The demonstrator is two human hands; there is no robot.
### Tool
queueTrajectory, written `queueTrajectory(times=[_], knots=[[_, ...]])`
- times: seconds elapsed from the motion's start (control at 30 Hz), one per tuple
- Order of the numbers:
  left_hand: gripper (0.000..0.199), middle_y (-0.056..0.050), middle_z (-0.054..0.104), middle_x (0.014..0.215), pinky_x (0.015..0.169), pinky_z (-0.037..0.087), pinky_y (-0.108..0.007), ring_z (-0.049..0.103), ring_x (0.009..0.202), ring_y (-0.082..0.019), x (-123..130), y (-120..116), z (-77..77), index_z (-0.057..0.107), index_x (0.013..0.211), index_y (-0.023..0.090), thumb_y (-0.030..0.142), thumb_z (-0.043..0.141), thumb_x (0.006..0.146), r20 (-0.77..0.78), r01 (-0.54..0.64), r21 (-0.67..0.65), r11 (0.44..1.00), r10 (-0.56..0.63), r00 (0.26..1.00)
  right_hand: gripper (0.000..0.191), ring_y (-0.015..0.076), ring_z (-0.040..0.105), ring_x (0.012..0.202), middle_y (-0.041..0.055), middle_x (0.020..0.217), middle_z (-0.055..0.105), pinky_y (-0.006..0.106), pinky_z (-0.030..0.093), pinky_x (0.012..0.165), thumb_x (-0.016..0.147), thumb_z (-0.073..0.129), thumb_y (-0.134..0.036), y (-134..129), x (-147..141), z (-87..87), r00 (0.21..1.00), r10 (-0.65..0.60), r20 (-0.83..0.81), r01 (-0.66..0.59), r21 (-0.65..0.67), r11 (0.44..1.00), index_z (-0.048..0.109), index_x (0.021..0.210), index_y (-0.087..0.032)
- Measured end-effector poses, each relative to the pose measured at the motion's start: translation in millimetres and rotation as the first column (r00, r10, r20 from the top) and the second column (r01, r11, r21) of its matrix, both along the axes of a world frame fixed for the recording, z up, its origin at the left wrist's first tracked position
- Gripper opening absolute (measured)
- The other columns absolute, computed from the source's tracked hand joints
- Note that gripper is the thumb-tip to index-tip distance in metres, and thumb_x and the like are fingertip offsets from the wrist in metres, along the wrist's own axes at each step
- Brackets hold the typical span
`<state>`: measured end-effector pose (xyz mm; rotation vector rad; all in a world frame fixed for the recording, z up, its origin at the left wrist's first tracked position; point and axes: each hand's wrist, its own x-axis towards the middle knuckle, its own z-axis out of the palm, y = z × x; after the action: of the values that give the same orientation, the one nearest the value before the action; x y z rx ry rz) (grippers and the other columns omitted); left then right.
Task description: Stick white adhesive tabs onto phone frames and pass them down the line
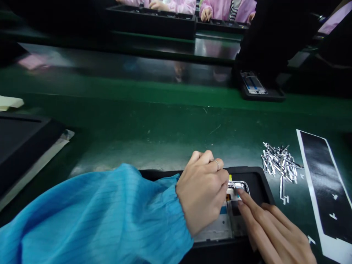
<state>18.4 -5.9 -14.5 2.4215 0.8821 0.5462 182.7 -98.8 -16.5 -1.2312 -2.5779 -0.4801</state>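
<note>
A phone frame (220,228) lies in a black tray (257,179) at the bottom centre. My left hand (205,190), wearing a ring and a blue sleeve, is closed over the upper part of the frame; its fingertips are turned away, so what they pinch is hidden. From the lower right, my right hand (272,227) reaches in with its fingers stretched out, the fingertips touching the frame near its top right corner. Beside the tray on the right lies a pile of small silver metal pieces (279,161).
A black sheet with a white border (321,176) lies far right, small pieces on it. Another phone frame (253,83) sits in a black holder at the upper right. A dark case (24,143) stands at left. People in pink sleeves work behind black bins (154,24).
</note>
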Motion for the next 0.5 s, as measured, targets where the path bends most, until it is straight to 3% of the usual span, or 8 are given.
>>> queueTrajectory(times=[0.13, 0.5], knots=[[0.032, -0.002, 0.052, 0.064, 0.061, 0.027, -0.034, 0.038, 0.066, -0.016, 1.6, -1.4, -9.0, 0.054, 0.059, 0.014, 0.012, 0.04, 0.088, 0.115, -0.067, 0.1, 0.993, 0.056, 0.992, 0.034, 0.015, 0.068, 0.069, 0.0156, 0.101, 0.067, 0.024, 0.051, 0.063, 0.089, 0.028, 0.0, 0.2, -0.9, 0.6, 0.999, -0.031, 0.017, 0.031, -0.012, 0.999, 0.06, 0.099, -0.005], [0.028, -0.002, 0.053, 0.066, 0.062, 0.029, -0.034, 0.039, 0.07, -0.017, 0.6, -5.2, -5.8, 0.053, 0.061, 0.014, 0.012, 0.042, 0.087, 0.115, -0.075, 0.046, 0.996, 0.069, 0.991, 0.03, 0.012, 0.066, 0.065, 0.0118, 0.101, 0.068, 0.025, 0.05, 0.064, 0.089, 0.03, 0.0, 0.7, -3.5, -1.1, 0.999, -0.042, 0.011, 0.042, -0.005, 0.999, 0.056, 0.102, -0.007]])
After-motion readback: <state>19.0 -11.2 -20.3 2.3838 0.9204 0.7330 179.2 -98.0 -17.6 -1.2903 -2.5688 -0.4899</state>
